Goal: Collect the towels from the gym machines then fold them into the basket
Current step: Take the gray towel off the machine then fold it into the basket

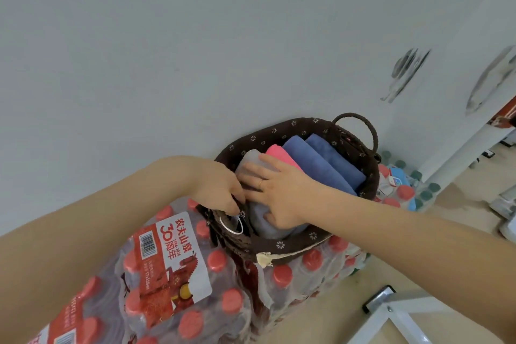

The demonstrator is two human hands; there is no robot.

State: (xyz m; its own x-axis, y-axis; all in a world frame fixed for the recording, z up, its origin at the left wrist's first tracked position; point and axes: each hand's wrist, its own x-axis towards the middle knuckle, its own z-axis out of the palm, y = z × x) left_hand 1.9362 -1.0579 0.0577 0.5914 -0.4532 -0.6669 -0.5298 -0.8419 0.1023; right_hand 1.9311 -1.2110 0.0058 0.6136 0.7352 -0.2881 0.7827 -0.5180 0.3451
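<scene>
Where the basket (279, 131) sits on shrink-wrapped bottle packs (173, 282), its far rim stands close against the wall (195, 50), leaving little room beyond the hands. Open floor (349, 296) lies to the right of and below the right hand, partly taken by a white metal frame (391, 313). More bottles (405, 190) crowd the floor beyond the right hand, past the basket's far handle (371, 131).

Right hand (282, 193): spread flat, fingers extended, palm pressing down on the grey towel (265, 223), thumb curled against its near end. A ring shows on one finger.

Left hand (220, 190): curled at the basket's near-left rim, fingertips tucked inside beside the grey towel; what they pinch cannot be told. A white loop (230, 227) hangs just below this hand.

Folded inside the basket, beyond the right hand, lie a pink towel (279, 153) and two blue towels (321, 162), side by side.
</scene>
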